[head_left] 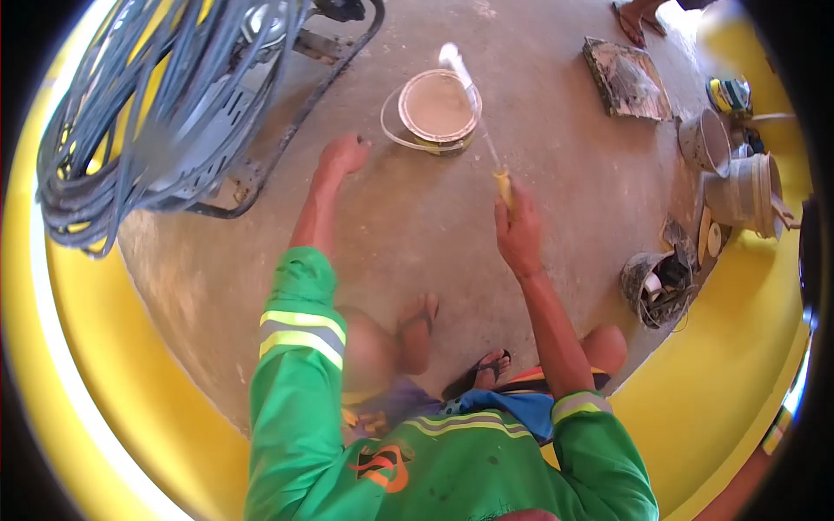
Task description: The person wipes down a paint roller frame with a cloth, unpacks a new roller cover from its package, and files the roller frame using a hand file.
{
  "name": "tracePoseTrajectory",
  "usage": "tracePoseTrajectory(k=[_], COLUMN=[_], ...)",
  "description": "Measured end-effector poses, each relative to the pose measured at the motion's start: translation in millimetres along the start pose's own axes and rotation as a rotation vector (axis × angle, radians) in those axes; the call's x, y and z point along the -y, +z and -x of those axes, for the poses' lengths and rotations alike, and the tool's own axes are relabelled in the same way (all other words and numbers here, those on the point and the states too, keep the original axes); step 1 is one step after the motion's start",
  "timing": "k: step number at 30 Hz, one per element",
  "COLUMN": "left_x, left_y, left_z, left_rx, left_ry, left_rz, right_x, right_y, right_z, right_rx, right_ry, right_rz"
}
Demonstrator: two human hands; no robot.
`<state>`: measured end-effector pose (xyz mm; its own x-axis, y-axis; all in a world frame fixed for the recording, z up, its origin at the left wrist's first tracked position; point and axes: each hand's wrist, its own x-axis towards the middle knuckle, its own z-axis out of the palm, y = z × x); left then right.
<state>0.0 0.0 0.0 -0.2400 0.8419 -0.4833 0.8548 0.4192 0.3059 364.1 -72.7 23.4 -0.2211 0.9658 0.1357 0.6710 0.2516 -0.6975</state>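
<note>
My right hand [519,230] is closed around the yellow handle of a small paint roller [503,184]. Its thin rod runs up to a white, motion-blurred head beside the right rim of a paint bucket [420,139]. Pale beige paint fills much of the bucket, and its white carrying handle hangs out to the left. My left hand [344,154] is curled into a loose fist above the floor, left of the bucket and apart from it. Nothing shows in its fingers.
A coiled grey hose [78,187] hangs by a metal-framed machine at upper left. To the right are a dirty paint tray [665,104], stacked buckets [738,195] and a tool bucket [638,291]. Yellow walls [695,382] curve around. Another person's feet [632,24] show at top right.
</note>
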Motion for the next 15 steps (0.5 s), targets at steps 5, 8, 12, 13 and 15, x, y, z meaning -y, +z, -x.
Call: tracePoseTrajectory(k=[5,8,12,13,15], left_x=[-79.8,-108.9,-109.0,-108.4,-118.8], left_y=[-100.0,-114.2,-114.6,-113.2,-119.0], left_z=[130.4,194.6,220.2,224.7,241.7], left_rx=[-0.187,-0.295,-0.472,-0.489,-0.539], left_ry=[0.169,0.248,0.240,0.244,0.230], left_rz=[0.179,0.343,0.313,0.296,0.395], right_x=[-24.5,-12.3,27.1,41.5,33.8], right_y=[-8.6,-33.7,-24.9,-27.9,-19.9], right_z=[-0.8,-9.3,-23.1,-23.4,-18.4], right_rx=[0.150,0.261,0.033,-0.056,-0.124], right_ry=[0.125,0.117,-0.003,-0.055,-0.129], right_rz=[0.239,0.324,0.129,0.064,0.049])
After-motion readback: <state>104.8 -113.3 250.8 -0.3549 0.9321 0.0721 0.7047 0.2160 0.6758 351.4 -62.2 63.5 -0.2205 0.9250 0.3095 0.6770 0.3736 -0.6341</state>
